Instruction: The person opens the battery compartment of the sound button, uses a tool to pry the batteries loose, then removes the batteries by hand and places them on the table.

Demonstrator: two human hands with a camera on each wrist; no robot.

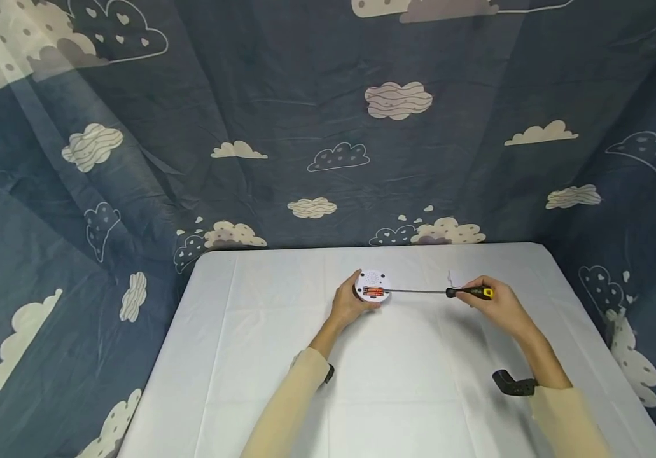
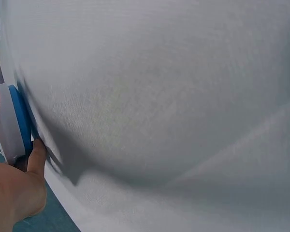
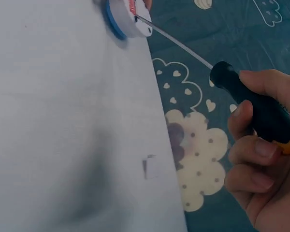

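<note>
My left hand (image 1: pixel 347 303) grips a small round white battery-powered device (image 1: pixel 375 280) by its edge, thumb and fingers on opposite sides. Its blue face (image 2: pixel 21 118) is turned down to the table, and the white back with small holes faces up. Two red batteries (image 1: pixel 373 291) lie in its uncovered compartment. From the right, my right hand (image 1: pixel 496 305) holds a screwdriver (image 3: pixel 253 106) by its black and yellow handle. The long shaft (image 1: pixel 418 291) lies nearly level, its tip at the compartment's right end by the batteries; whether it touches them I cannot tell.
A small white piece (image 3: pixel 155 167), perhaps a cover, lies on the white-clothed table (image 1: pixel 282 356) toward the back, beyond the screwdriver handle. Behind the table's far edge hangs a dark blue cloth (image 1: pixel 282 114) with cloud prints.
</note>
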